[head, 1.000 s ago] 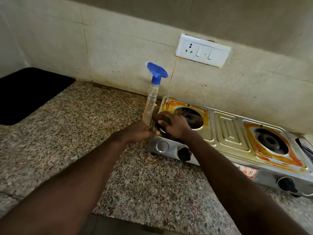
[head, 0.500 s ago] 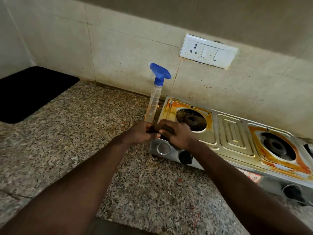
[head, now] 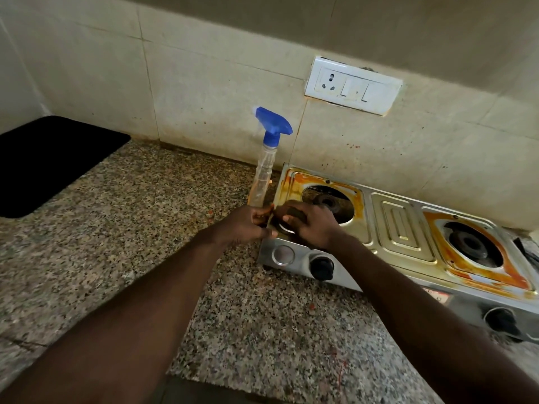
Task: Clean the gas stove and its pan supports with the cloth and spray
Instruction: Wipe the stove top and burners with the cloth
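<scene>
Right hand [head: 312, 228] curls over a dark wad, the cloth [head: 295, 213], pressing it on the gas stove [head: 402, 228] at its front-left corner. Left hand [head: 245, 227] pinches the stove's rim just left of that grip (steadying, I judge). Over the last second the cloth has shuttled between corner edge and near burner [head: 329, 201] — short scrubbing strokes, same patch. Spray bottle [head: 264, 176] stands just behind the left grip, untouched. Orange staining beyond the cloth remains; the far burner [head: 472, 249], well right of the grip, looks uncleaned.
</scene>
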